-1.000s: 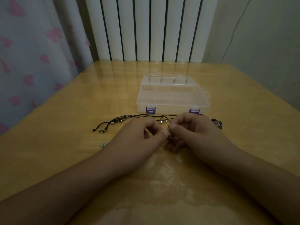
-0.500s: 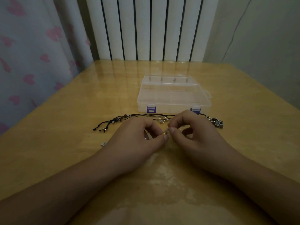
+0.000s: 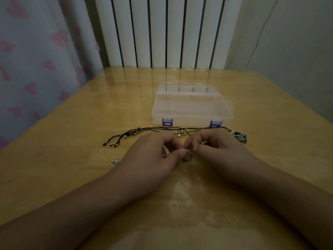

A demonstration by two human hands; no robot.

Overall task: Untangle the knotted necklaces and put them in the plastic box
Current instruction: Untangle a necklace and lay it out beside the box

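Head view: both hands, left hand (image 3: 153, 159) and right hand (image 3: 216, 150), pinch the limp, thin necklaces (image 3: 187, 156) at the knot; light, snag-prone cord.

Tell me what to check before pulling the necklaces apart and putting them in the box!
1. Both hands hold the tangle: left hand and right hand pinch a small gold piece: ok.
2. Knot loosened: hidden by fingers: cannot tell.
3. Black cord necklace lies slack on the table: ok.
4. Camera charm free of the box: ok.
5. Plastic box open: blue latches look closed: not ok.
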